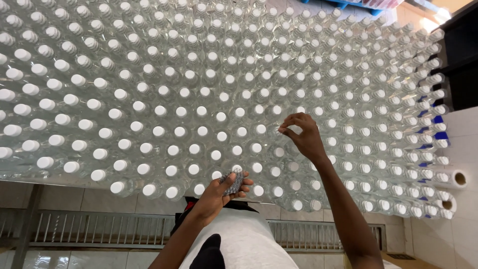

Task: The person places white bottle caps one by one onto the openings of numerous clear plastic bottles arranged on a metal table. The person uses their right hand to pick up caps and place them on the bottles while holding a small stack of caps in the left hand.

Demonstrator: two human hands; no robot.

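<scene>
Fingers (pixel 288 125) of the right hand (pixel 303 138) pinched narrow, thumb and forefinger tips nearly meeting just above the caps; whether they grip anything small, cannot tell. Head view, looking straight down. Left hand (pixel 221 193) low at centre, curled around a small stack of thin grey-patterned sheets (pixel 234 182) (seal or label strips by the look, too blurred to say), thumb over the top of it. The stack sits at the near edge of the bottle field, just over the front row. Beneath both hands: a dense mass of clear plastic bottles (pixel 199 109), upright, packed shoulder to shoulder in slanting rows, each with a white cap (pixel 172 150). They cover the whole desk, so none of its surface shows. Right hand hovers over bottles right of centre, a few rows in from the near edge; the two hands are apart, the right further in. At the far right margin, some bottles carry blue labels (pixel 439 135), and two white paper rolls (pixel 450 178) lie on their sides beside the rows. Below the near edge, a metal floor grate (pixel 99 229) and pale tiles. The person's light garment (pixel 244 239) fills bottom centre.
</scene>
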